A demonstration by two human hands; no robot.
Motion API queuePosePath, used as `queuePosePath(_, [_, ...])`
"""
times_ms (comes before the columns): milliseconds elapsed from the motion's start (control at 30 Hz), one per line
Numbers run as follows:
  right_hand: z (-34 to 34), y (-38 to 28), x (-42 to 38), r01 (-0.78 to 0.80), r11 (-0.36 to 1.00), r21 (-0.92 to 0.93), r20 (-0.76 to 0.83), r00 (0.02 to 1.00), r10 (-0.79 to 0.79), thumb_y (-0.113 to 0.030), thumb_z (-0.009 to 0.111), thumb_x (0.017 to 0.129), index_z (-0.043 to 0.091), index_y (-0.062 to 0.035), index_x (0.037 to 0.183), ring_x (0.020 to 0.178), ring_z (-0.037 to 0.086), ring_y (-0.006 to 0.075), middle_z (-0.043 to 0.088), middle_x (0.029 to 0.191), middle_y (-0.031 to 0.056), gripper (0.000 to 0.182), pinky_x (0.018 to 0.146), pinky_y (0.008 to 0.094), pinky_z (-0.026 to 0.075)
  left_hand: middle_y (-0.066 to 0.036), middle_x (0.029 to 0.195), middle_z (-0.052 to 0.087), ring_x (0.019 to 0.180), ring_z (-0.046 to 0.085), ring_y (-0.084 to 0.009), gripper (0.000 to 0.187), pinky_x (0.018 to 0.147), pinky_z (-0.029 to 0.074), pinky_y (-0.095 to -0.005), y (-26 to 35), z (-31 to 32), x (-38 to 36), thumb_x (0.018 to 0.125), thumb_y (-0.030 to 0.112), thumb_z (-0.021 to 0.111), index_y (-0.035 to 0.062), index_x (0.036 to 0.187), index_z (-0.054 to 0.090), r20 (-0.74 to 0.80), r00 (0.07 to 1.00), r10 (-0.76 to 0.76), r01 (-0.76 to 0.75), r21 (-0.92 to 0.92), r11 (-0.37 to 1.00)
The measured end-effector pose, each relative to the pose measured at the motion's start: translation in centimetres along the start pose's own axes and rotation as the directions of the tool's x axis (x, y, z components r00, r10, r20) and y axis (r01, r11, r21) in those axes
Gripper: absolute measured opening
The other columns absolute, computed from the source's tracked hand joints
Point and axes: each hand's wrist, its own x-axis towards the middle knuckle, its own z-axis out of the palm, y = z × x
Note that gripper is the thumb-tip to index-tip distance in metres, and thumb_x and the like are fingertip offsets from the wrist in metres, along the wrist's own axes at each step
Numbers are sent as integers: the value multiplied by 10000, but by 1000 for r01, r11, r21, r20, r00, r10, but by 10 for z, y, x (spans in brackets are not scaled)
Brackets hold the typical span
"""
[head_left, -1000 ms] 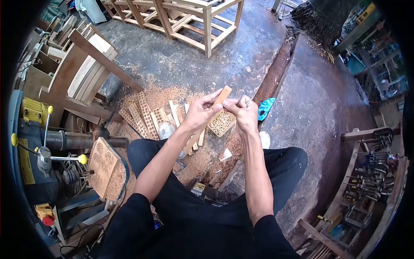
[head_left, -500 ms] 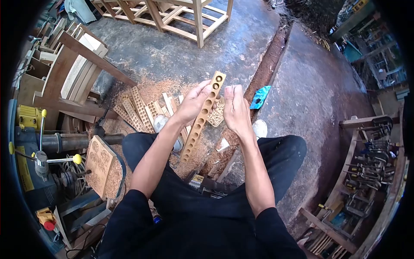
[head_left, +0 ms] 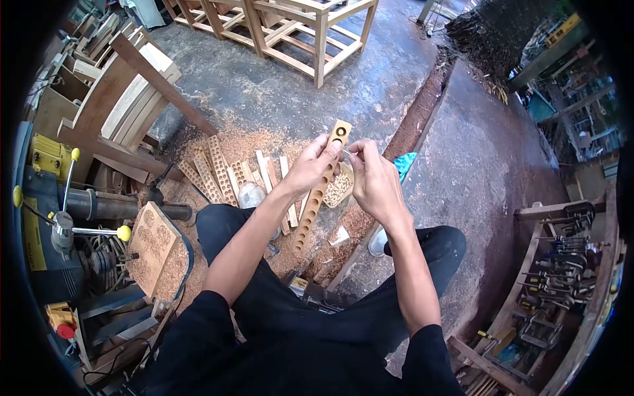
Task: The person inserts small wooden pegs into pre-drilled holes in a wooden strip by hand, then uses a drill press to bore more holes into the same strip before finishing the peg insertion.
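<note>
A long wooden strip [head_left: 310, 214] with a row of round holes slants up between my knees. My left hand [head_left: 314, 165] is closed around its upper part, thumb lying across the holed face. The hole near the top end shows a dark ring. Beside the strip, my right hand [head_left: 375, 175] pinches a small thin piece at its edge, close to my left thumb; its kind is too small to make out. Below the hands, a container of small pale wood pieces [head_left: 338, 190] is partly hidden by the strip and right hand.
More drilled strips [head_left: 221, 168] lie among shavings on the floor. A drill press [head_left: 63, 224] with a dusty board [head_left: 155, 247] stands at left. Clamps [head_left: 561, 264] hang at right. A wooden frame [head_left: 320, 49] stands ahead; a soil-filled channel [head_left: 419, 115] crosses the floor.
My right hand has come in from beside the strip and now pinches at its edge. My left hand sits nearer the top end. The whole view has shifted slightly.
</note>
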Motion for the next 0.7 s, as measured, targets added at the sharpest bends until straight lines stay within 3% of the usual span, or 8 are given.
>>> queuePosePath(67, [3, 1, 0, 41, 999, -23, -35, 999, -42, -66, 576, 869, 520, -46, 1021, 723, 632, 369, 639, 805, 170, 163, 598, 429, 489, -19, 879, 540, 699, 532, -94, 308, 580, 460, -225, 1, -2, -2, 1003, 322, 426, 61, 1144, 509, 38, 999, -16, 17, -30, 999])
queuePosePath(167, [9, 7, -2, 54, 996, -67, -41, 998, -57, -77, 588, 868, 548, -47, 977, 742, 641, 340, 646, 836, 166, 120, 597, 416, 498, -11, 844, 566, 671, 541, -83, 305, 582, 468, -220, 7, 1, -7, 1014, 313, 386, 64, 1131, 516, 24, 999, -39, 41, -78, 996])
queuePosePath(200, [10, 5, 1, 124, 988, -90, -111, 985, -134, -14, 617, 827, 596, -27, 917, 689, 649, 309, 652, 802, 135, 93, 567, 372, 501, -14, 842, 564, 674, 539, -85, 324, 587, 470, -224, 6, 1, -7, 1021, 321, 353, 62, 1132, 515, 21, 1000, -13, 14, -54, 998])
queuePosePath(300, [8, 7, 2, 161, 969, -187, -118, 976, -185, -4, 641, 786, 613, -32, 892, 650, 630, 300, 620, 727, 107, 114, 558, 371, 492, -14, 837, 559, 677, 537, -88, 337, 590, 469, -227, 5, 1, -8, 1025, 329, 330, 65, 1125, 515, 4, 999, -32, 32, -89, 996])
queuePosePath(333, [5, 4, 4, 210, 944, -254, -106, 964, -243, -34, 605, 744, 574, -62, 817, 629, 599, 262, 535, 672, 79, 84, 551, 375, 492, -10, 819, 541, 666, 520, -75, 311, 580, 460, -224, 1, 1, -5, 1025, 308, 345, 63, 1112, 514, -6, 998, 66, -66, -2, 998])
queuePosePath(433, [2, 8, 11, 317, 880, -353, -4, 940, -340, -52, 587, 756, 547, -66, 802, 614, 592, 241, 535, 663, 72, 62, 548, 360, 484, -2, 783, 518, 638, 495, -56, 274, 552, 442, -216, 0, 4, -6, 1022, 274, 375, 51, 1093, 518, 4, 990, 141, -138, 226, 964])
queuePosePath(600, [24, 19, 0, 292, 872, -394, -34, 943, -332, -50, 588, 771, 521, -49, 812, 574, 583, 237, 536, 629, 78, 78, 540, 356, 475, 15, 756, 507, 613, 468, -39, 240, 531, 410, -193, -8, 18, -6, 1016, 251, 407, 45, 1075, 514, -174, 975, 141, -110, 176, 978])
queuePosePath(700, [32, 13, -1, 180, 929, -325, -123, 965, -230, -57, 589, 823, 538, -30, 821, 558, 589, 269, 565, 618, 101, 57, 508, 353, 462, 25, 722, 487, 586, 424, -49, 214, 503, 362, -210, -23, 17, 0, 1017, 233, 400, 52, 1019, 514, -238, 963, 130, -132, 6, 991])
